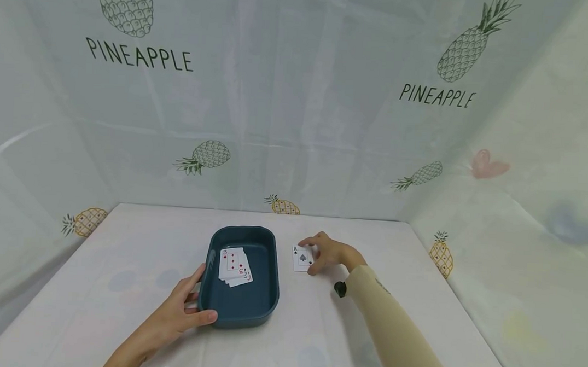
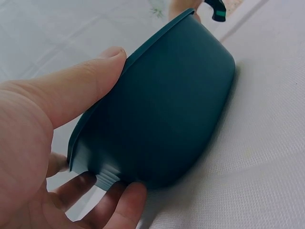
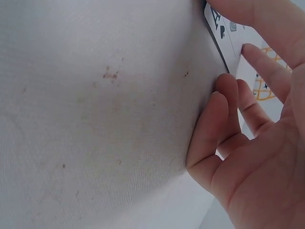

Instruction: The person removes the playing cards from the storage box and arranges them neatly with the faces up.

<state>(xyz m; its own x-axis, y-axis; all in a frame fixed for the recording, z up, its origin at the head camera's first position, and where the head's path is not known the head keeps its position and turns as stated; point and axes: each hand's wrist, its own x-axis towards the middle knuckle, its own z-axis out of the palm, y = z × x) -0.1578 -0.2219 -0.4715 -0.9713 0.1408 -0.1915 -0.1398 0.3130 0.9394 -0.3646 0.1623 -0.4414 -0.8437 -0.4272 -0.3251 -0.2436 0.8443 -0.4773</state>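
A deep dark-teal rectangular tray with rounded corners stands on the table. Inside it lie several overlapping playing cards, a three of diamonds face up on top. My left hand holds the tray's near left side; in the left wrist view the thumb lies at the rim and the fingers curl against the outer wall. Right of the tray is an ace of spades card, face up. My right hand grips it at its edges between thumb and fingers. Part of the card is hidden behind the thumb in the right wrist view.
A white cloth covers the table. Pale sheets printed with pineapples hang behind it and at both sides. A dark wrist device sits at the right sleeve cuff.
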